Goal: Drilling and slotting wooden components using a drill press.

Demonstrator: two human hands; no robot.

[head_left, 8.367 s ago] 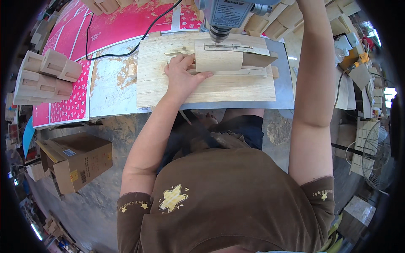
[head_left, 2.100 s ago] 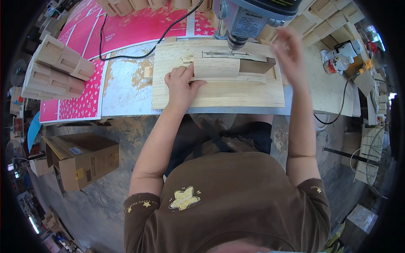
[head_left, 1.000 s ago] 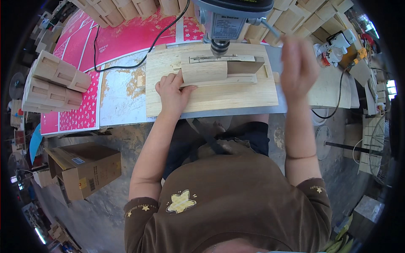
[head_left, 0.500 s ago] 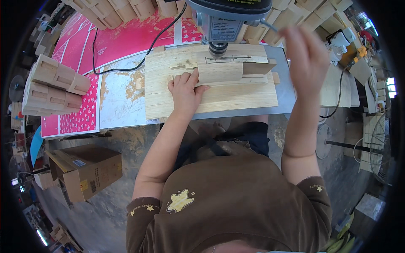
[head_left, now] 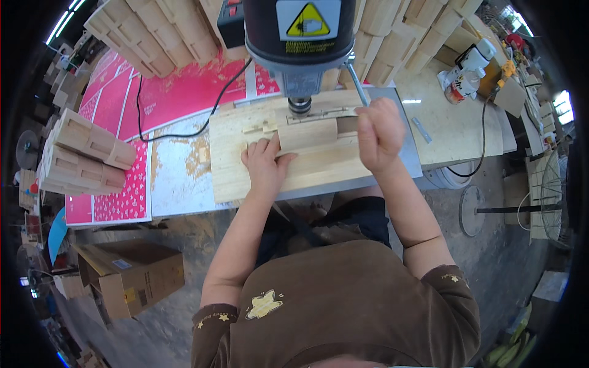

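A bench drill press (head_left: pixel 300 49) stands in front of me, its chuck (head_left: pixel 299 107) just above a curved pale wooden piece (head_left: pixel 308 134). That piece lies on a flat wooden board (head_left: pixel 245 178) beneath the drill. My left hand (head_left: pixel 265 161) presses against the piece's left end, fingers spread on the board and thumb along its near side. At the right, my right hand (head_left: pixel 381 134) is closed around the lower end of the drill's feed lever (head_left: pixel 357 84). Whether the bit touches the wood is hidden by the chuck.
Stacks of wooden pieces (head_left: pixel 147 37) line the back; more (head_left: pixel 89 153) stand at left on a pink sheet (head_left: pixel 178 98). A black cord (head_left: pixel 184 136) loops left of the board. To the right are a bottle (head_left: pixel 464 86) and a small metal strip (head_left: pixel 421 130). A cardboard box (head_left: pixel 138 273) sits on the floor.
My right hand has come down and leftward with the lever. My left hand stays at the piece's left end. The whole view has tilted, showing more of the drill's top.
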